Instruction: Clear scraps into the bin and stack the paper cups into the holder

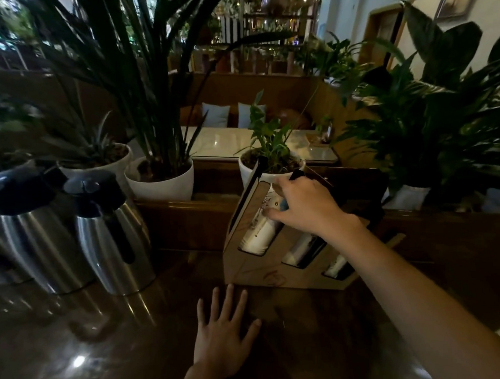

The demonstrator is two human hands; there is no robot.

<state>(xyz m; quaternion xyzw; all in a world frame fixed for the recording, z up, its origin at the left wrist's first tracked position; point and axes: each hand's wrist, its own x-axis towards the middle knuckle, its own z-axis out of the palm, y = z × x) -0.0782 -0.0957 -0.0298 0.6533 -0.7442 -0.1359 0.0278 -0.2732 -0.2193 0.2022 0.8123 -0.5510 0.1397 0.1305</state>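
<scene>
While the left hand [224, 336] lies flat on the dark glossy tabletop [107, 350], palm down and with its fingers [229, 299] spread and holding nothing, the right hand [306, 205] reaches forward to the wooden cup holder [254, 270]. The tips of the left fingers are just in front of the lower edge of the holder, very near to it; I cannot tell if they touch it.

The holder stands on the tabletop and leans backward. It has three slanted slots side by side. The right hand is at the top of the leftmost slot, where its fingers are curled around the upper end of the stack of white paper cups [258, 231]; the thumb presses on the front of the stack. The stack lies inside this slot, and its lower end shows through the cut-out window near the bottom. The middle slot [302, 251] and the right slot [338, 267] also show something white through their windows, but the light is weak there and I cannot say more about it.

On the left part of the tabletop stand two steel thermos jugs [111, 236] with dark lids, close to each other. Behind the tabletop there is a row of white plant pots [163, 182] with green plants, and one small pot stands directly behind the holder.
</scene>
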